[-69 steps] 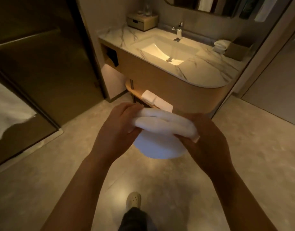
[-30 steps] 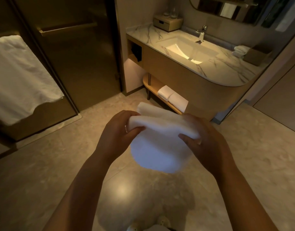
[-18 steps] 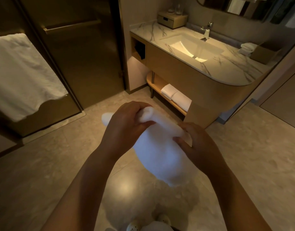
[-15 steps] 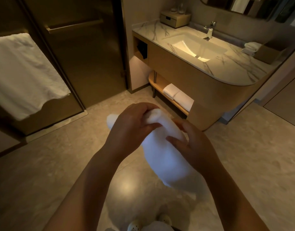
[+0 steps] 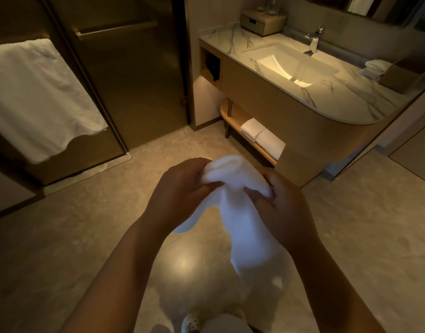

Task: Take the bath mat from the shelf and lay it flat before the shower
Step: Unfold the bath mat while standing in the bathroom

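I see both arms reaching forward, palms facing inward. My left hand (image 5: 182,186) and right hand (image 5: 282,210) each have their grip clamped on the white bath mat (image 5: 242,227), which hangs bunched above the floor (image 5: 62,236), near the shelf (image 5: 233,116).

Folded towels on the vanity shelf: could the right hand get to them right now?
Probably not: the right hand and left hand both grip the bath mat, though nothing blocks the folded towels.

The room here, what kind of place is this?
Most likely a hotel bathroom: a marble counter with a lit sink and tap, folded towels on the shelf beneath, and a glass shower door.
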### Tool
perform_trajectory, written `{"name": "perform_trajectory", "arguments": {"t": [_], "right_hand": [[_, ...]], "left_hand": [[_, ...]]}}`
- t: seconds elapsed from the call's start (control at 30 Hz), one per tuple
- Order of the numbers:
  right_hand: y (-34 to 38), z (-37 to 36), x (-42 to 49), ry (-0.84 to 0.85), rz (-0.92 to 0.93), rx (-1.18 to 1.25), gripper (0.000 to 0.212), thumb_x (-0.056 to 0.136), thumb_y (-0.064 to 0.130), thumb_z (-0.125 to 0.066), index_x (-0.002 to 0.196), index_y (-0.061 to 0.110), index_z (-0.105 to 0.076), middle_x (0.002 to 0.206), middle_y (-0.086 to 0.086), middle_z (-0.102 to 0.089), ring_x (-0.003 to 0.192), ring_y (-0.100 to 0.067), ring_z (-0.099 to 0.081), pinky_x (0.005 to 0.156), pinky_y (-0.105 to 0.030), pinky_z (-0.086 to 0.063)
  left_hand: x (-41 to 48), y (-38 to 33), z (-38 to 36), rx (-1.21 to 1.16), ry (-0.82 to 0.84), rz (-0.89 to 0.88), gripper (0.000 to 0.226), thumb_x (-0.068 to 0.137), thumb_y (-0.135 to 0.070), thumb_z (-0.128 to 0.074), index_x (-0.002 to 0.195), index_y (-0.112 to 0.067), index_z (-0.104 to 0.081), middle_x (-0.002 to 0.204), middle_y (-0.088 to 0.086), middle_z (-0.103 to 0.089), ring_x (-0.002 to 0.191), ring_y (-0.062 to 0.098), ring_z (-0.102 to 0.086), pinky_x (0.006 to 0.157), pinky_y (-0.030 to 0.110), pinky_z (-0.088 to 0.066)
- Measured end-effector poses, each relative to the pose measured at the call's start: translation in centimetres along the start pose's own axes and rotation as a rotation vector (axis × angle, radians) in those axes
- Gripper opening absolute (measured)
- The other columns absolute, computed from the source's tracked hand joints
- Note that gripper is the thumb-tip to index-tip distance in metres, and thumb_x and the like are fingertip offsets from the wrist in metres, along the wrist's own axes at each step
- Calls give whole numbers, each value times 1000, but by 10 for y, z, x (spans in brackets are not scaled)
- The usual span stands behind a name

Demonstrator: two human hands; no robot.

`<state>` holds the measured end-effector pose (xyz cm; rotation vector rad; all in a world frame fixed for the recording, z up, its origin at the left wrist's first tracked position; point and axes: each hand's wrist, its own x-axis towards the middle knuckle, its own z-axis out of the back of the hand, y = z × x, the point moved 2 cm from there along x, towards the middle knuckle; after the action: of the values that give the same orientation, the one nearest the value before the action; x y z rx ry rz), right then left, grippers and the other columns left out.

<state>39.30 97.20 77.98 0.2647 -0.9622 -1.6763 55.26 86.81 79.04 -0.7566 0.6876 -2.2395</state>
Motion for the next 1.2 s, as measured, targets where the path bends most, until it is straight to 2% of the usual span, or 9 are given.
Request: {"name": "perform_trajectory", "arguments": {"t": [0.17,0.33,0.43,0.57,0.67,0.8,0.87,1.03,1.2], "right_hand": [[5,7,6,16,-23,106,27,82,43,-62,107,36,-56,93,23,-58,85,8,-56,71,-5,-42],[-1,8,8,-8,-45,171,27,85,34,-61,111,38,-54,96,28,-56,92,8,-55,78,-11,-45],[-2,13,9,-112,-2,117,22,88,37,-56,110,39,-53,92,29,-58,90,9,-56,73,-12,-45],[-6,25,10,-162,-39,133,23,88,36,-57,105,48,-47,92,43,-54,91,16,-53,70,-14,-43],[-7,32,12,-134,-34,88,29,85,36,-60,112,41,-49,96,36,-52,94,14,-51,75,-18,-43],[1,35,15,-47,98,-165,49,80,33,-67,126,28,-51,110,17,-52,100,-1,-46,83,-28,-41],[4,29,15,23,167,-229,45,82,34,-66,125,24,-54,109,9,-55,99,-2,-42,84,-30,-41],[3,14,14,70,212,-296,29,90,32,-55,117,22,-59,104,4,-63,89,3,-39,76,-9,-28],[5,15,17,-24,209,-275,23,91,24,-52,113,19,-59,102,1,-63,90,-4,-46,73,-17,-35]], "left_hand": [[7,-13,-8,22,45,-112,25,80,-22,-60,103,-15,-65,88,-6,-65,77,1,-52,68,6,-36],[6,-13,-11,40,40,-128,27,82,-24,-61,108,-15,-63,94,-3,-67,82,-1,-49,71,5,-35],[3,-4,-5,124,38,-68,30,80,-33,-62,108,-23,-60,92,-13,-61,77,-1,-46,63,10,-35],[-2,12,1,176,53,-4,19,84,-29,-63,101,-22,-62,87,-6,-64,73,9,-51,60,11,-31],[1,8,2,205,49,-45,22,86,-30,-54,102,-19,-63,88,-3,-66,73,6,-47,61,9,-30],[5,1,0,178,89,-73,28,85,-31,-49,108,-21,-62,96,-4,-66,80,3,-46,66,9,-30],[6,-3,-2,165,109,-90,28,84,-29,-49,109,-23,-61,97,-5,-65,80,3,-46,65,9,-31],[5,-3,0,145,122,-87,27,85,-31,-50,110,-26,-59,97,-7,-64,81,-1,-45,67,10,-33],[4,-2,13,201,68,-68,23,82,-44,-54,102,-34,-59,89,-16,-64,76,-1,-50,61,11,-32]]}}
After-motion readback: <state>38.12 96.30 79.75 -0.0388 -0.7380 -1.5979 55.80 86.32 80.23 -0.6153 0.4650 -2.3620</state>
